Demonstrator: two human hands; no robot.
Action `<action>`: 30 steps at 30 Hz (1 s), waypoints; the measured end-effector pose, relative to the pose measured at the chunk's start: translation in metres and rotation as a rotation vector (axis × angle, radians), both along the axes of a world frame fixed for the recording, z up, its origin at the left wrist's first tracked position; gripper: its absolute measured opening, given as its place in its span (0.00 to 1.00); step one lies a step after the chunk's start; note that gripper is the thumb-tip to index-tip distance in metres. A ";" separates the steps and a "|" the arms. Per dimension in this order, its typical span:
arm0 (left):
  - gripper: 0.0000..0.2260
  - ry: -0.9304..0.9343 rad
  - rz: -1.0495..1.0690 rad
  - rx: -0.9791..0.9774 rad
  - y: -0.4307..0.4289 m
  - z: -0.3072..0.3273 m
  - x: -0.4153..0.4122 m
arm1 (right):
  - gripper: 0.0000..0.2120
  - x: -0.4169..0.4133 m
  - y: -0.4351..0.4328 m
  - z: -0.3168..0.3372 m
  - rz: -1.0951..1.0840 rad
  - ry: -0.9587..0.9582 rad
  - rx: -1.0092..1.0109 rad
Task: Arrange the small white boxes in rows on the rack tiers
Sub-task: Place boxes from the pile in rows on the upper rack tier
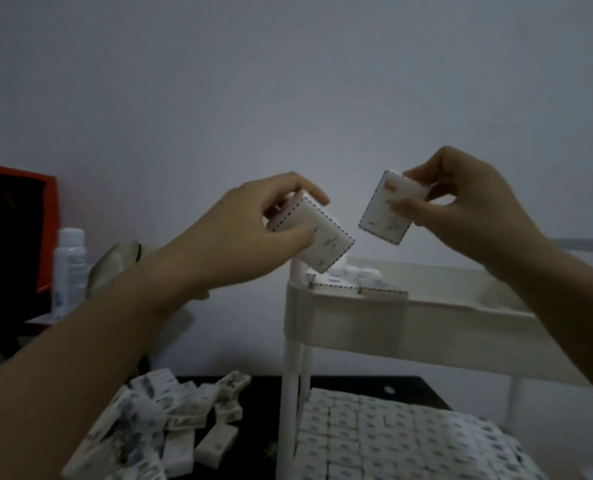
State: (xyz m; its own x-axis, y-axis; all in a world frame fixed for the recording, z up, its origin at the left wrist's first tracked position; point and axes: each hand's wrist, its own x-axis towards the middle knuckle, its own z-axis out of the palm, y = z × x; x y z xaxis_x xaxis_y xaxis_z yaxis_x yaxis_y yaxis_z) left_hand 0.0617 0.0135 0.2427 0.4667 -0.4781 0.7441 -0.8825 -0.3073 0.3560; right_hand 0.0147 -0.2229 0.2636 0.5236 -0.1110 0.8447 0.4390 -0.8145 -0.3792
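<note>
Nearest, at the lower left, a loose pile of small white boxes [156, 420] is lying jumbled on the dark tabletop [357, 384], just beside a post of the white rack [289, 393]. To the right of that post, low down inside the rack, packed rows of boxes [392, 438] are sitting edge to edge. Above these, both bare forearms are reaching forward and up. The left hand [246, 233] is gripping one box [322, 240], the thumb pressing on its printed face and the fingers curling over its top edge, so that the box is tilting down to the right above the corner of the upper tier [357, 323]. The right hand [468, 209] is pinching a second box [381, 220] between thumb and fingertips, holding it tilted in the air, near the first box but apart from it. Just beyond and below the hands, a few boxes [367, 282] are lying on the upper tier near its left corner; how evenly they are lining up is too blurred to tell. Farther back on the left, a white bottle [68, 268] is standing just beside a red-orange panel [49, 230], and a plain grey wall [288, 81] is filling the background.
</note>
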 end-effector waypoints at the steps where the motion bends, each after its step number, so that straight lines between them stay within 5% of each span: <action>1: 0.12 -0.010 0.010 0.026 -0.007 0.010 0.003 | 0.09 0.009 -0.007 0.002 -0.074 0.025 -0.029; 8: 0.14 -0.094 0.130 0.110 -0.051 0.059 0.041 | 0.08 0.057 -0.024 -0.003 -0.293 0.368 -0.177; 19: 0.14 -0.185 0.253 0.312 -0.111 0.061 0.102 | 0.03 0.081 -0.021 -0.016 0.012 0.769 0.071; 25: 0.14 -0.113 0.155 0.276 -0.120 0.056 0.115 | 0.10 0.075 -0.021 -0.018 0.072 0.930 0.207; 30: 0.17 -0.109 0.142 0.367 -0.127 0.056 0.122 | 0.17 0.075 -0.019 -0.017 -0.043 0.917 0.059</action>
State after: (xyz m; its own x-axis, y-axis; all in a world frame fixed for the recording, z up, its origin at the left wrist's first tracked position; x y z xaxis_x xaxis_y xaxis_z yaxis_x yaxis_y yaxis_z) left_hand 0.1837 -0.1136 0.2988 0.4752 -0.6578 0.5844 -0.8486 -0.5181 0.1069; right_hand 0.0895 -0.2420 0.2467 0.9800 -0.1759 0.0930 -0.0846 -0.7914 -0.6054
